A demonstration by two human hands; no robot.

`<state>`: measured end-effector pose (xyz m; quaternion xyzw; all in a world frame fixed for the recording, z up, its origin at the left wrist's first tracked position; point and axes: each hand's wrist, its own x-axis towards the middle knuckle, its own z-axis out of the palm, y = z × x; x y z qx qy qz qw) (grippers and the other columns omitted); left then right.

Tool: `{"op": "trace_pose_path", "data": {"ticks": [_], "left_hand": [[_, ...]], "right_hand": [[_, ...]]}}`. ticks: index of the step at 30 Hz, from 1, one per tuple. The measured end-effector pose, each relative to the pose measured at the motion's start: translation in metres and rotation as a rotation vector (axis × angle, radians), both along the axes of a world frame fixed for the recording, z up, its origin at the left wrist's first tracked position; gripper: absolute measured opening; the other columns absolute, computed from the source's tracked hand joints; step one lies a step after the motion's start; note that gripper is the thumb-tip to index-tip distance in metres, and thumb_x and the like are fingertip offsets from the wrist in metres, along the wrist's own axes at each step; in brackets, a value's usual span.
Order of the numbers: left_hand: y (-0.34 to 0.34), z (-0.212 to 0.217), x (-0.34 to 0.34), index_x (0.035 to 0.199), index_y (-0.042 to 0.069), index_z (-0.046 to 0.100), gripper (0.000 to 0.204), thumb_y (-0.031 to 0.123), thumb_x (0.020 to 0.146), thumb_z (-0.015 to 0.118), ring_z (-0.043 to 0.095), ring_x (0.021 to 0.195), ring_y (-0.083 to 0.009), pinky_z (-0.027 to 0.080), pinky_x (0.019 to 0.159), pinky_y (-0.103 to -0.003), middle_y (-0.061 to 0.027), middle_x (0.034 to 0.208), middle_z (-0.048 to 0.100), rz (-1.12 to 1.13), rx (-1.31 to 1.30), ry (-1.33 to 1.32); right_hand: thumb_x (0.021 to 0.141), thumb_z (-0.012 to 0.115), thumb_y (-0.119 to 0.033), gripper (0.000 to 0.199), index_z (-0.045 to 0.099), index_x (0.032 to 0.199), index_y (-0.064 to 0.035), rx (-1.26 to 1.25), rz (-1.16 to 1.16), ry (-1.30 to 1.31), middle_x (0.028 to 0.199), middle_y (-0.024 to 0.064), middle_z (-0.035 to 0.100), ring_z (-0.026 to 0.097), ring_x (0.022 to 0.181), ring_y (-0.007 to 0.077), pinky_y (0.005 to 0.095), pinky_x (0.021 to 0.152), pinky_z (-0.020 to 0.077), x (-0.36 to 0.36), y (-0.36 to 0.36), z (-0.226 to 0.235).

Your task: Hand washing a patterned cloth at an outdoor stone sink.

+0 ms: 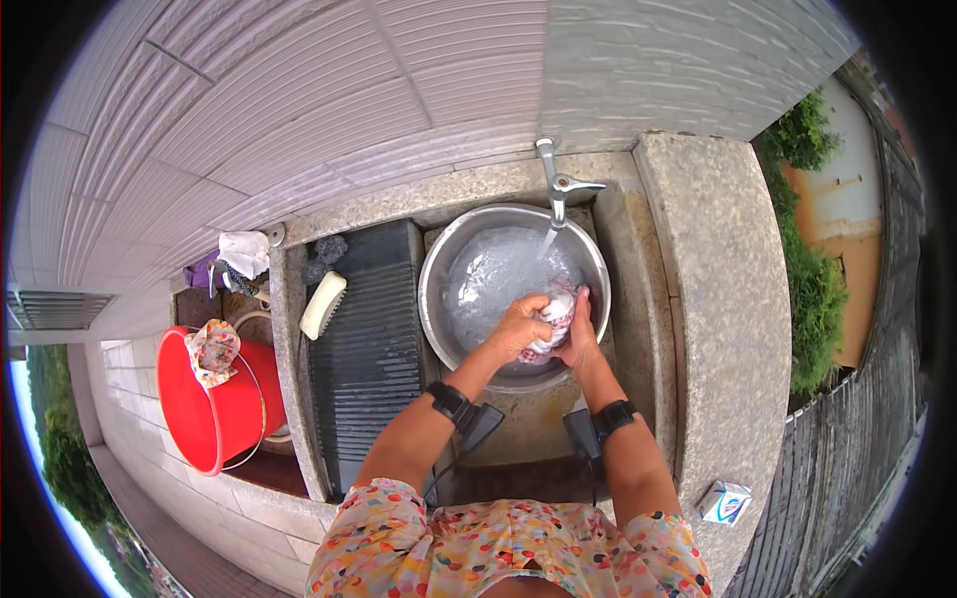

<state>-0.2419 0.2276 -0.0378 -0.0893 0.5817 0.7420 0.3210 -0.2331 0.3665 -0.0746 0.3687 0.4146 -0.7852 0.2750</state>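
My left hand point(517, 329) and my right hand point(580, 334) are both closed on a wet white and dark-red patterned cloth point(553, 315), holding it bunched between them over a round metal basin point(439, 259). The basin holds foamy water point(488, 274). Water runs from a metal tap point(553, 179) above the basin's far rim, falling just beyond the cloth. Each wrist carries a black band with a small black device.
A dark ribbed washboard point(369, 349) lies left of the basin with a white scrub brush point(323, 304) at its top. A red bucket point(204, 399) with a floral cloth stands far left. The stone ledge point(718, 329) at right bears a small blue-white packet point(725, 501).
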Motion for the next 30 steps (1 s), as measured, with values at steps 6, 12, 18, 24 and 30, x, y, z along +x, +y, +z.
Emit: {"op": "trace_pose_path", "data": {"ticks": [6, 12, 18, 24, 30], "left_hand": [[0.018, 0.049, 0.006, 0.09, 0.002, 0.057, 0.024, 0.01, 0.069, 0.066, 0.056, 0.071, -0.0136, 0.045, 0.063, -0.027, -0.0066, 0.078, 0.059, 0.031, -0.132, 0.367], [-0.017, -0.004, -0.021, 0.096, 0.005, 0.053, 0.034, 0.034, 0.079, 0.048, 0.056, 0.079, -0.0393, 0.044, 0.067, -0.044, -0.0208, 0.088, 0.058, 0.148, -1.138, 0.39], [-0.056, -0.016, -0.023, 0.12, 0.019, 0.042, 0.044, 0.015, 0.077, 0.049, 0.044, 0.102, -0.0399, 0.042, 0.077, -0.048, -0.0195, 0.129, 0.03, -0.051, -1.524, 0.297], [-0.03, -0.044, 0.004, 0.123, 0.024, 0.039, 0.058, 0.006, 0.071, 0.055, 0.045, 0.099, -0.0328, 0.041, 0.079, -0.04, -0.0177, 0.128, 0.031, -0.416, -1.411, 0.383], [-0.007, -0.011, -0.005, 0.094, 0.005, 0.056, 0.029, 0.004, 0.065, 0.055, 0.052, 0.064, -0.0149, 0.042, 0.052, -0.024, -0.0059, 0.077, 0.055, -0.023, -0.082, -0.071]], "right_hand": [[0.086, 0.041, -0.036, 0.036, 0.053, 0.101, -0.0059, -0.618, -0.153, 0.249, 0.096, 0.0115, 0.058, 0.057, 0.087, 0.0244, 0.0374, 0.074, 0.0488, -0.001, -0.004, -0.01], [0.089, 0.043, -0.025, 0.027, 0.052, 0.106, -0.0074, -0.31, -0.245, 0.043, 0.099, 0.0083, 0.058, 0.056, 0.091, 0.0213, 0.0364, 0.078, 0.0477, 0.004, -0.031, 0.064], [0.075, 0.053, 0.001, 0.068, 0.019, 0.131, -0.0164, 0.675, 0.076, 0.563, 0.089, 0.0086, 0.049, 0.052, 0.073, 0.0224, 0.0296, 0.068, 0.0441, 0.011, -0.011, 0.015], [0.075, 0.063, -0.022, 0.08, 0.01, 0.135, -0.021, 0.691, 0.18, 0.319, 0.133, 0.0211, 0.017, 0.027, 0.118, 0.0374, 0.0464, 0.094, 0.029, 0.036, -0.027, -0.021], [0.072, 0.03, -0.073, 0.083, 0.021, 0.132, -0.0173, -0.107, 0.045, -0.052, 0.132, 0.0111, 0.03, 0.034, 0.117, 0.0335, 0.0552, 0.087, 0.0344, 0.016, -0.013, 0.001]]}}
